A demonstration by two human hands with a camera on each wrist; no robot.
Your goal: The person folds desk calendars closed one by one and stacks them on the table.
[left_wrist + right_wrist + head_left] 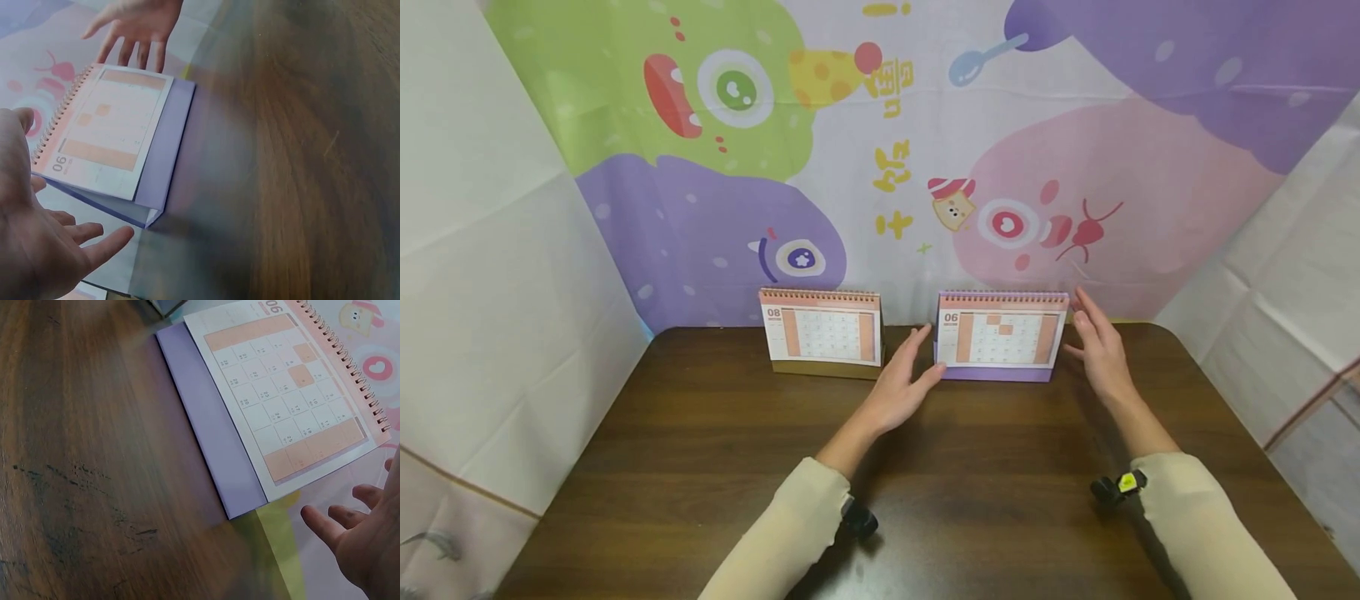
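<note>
A purple-based spiral desk calendar (1003, 337), its page marked 06, stands upright near the back of the table. My left hand (898, 387) is beside its left edge, fingers extended; in the left wrist view the same hand (37, 231) has spread fingers and grips nothing. On the calendar's other side is my right hand (1105, 358), also with loosely straight fingers. The right wrist view shows a small gap between that hand (369, 537) and the calendar's edge (269, 494). Whether the left fingertips touch the calendar, I cannot tell.
Another desk calendar (823, 333), marked 08 with a brownish-gold base, stands to the left, close to my left hand. Behind both hangs a cartoon-printed cloth (880, 250). The dark wooden table (970, 517) has pale cloth walls (497, 250) at its sides.
</note>
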